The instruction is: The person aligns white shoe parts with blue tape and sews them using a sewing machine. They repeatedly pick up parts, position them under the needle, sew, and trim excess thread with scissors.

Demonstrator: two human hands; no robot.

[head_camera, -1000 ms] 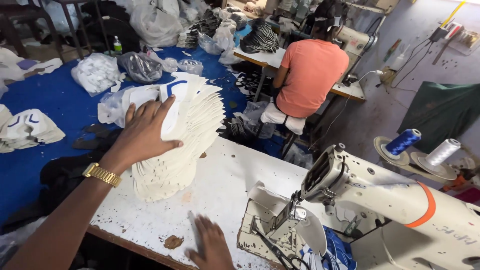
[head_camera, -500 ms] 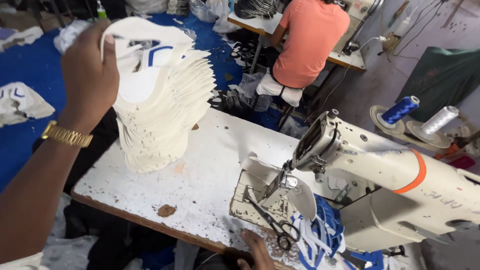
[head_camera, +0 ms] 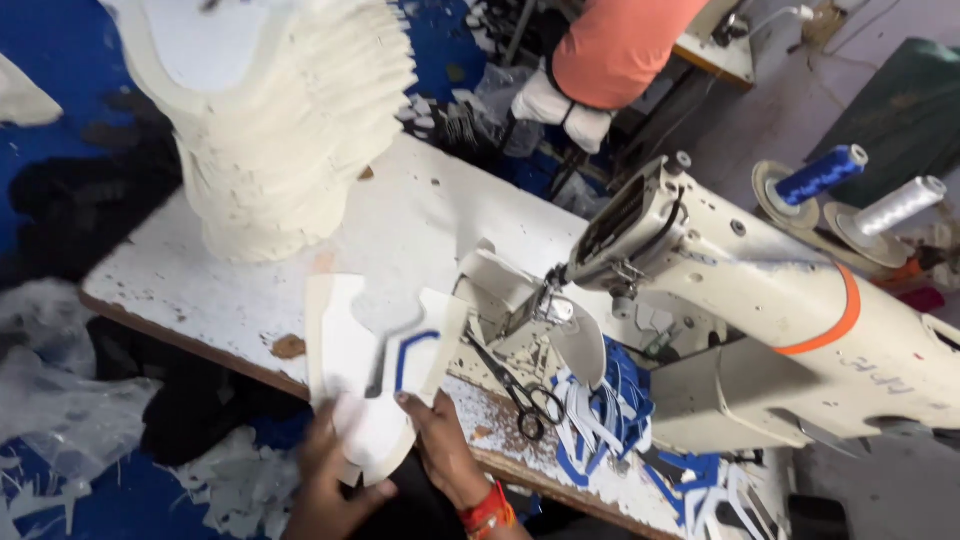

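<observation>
1. The left hand [head_camera: 330, 480] and the right hand [head_camera: 440, 450] both grasp one white shoe-upper piece [head_camera: 375, 370] at its lower end, just in front of the sewing machine [head_camera: 760, 300] and over the near edge of the desk [head_camera: 420, 210].
2. The left hand pinches the piece's bottom left corner; the right hand has its fingers on the bottom right side (a red-orange bangle sits on that wrist).
3. The piece's long axis runs roughly from the hands up and away toward the desk's far side, and its notched, two-lobed end points away from the person; a dark blue outline and a grey stripe show near its middle.
4. A pair of black-handled scissors [head_camera: 525, 400] lies on the desk between the piece and the machine's base.
5. A tall fanned stack of white cut pieces [head_camera: 280, 130] stands on the desk, well to the left of the machine.
6. Blue and white trimmings [head_camera: 610, 420] pile under the machine's arm.
7. Behind the machine, a blue thread cone [head_camera: 820, 172] and a white thread cone [head_camera: 900, 205] rest tilted.
8. Beyond the desk, another person in an orange shirt [head_camera: 620, 45] sits facing away.
</observation>
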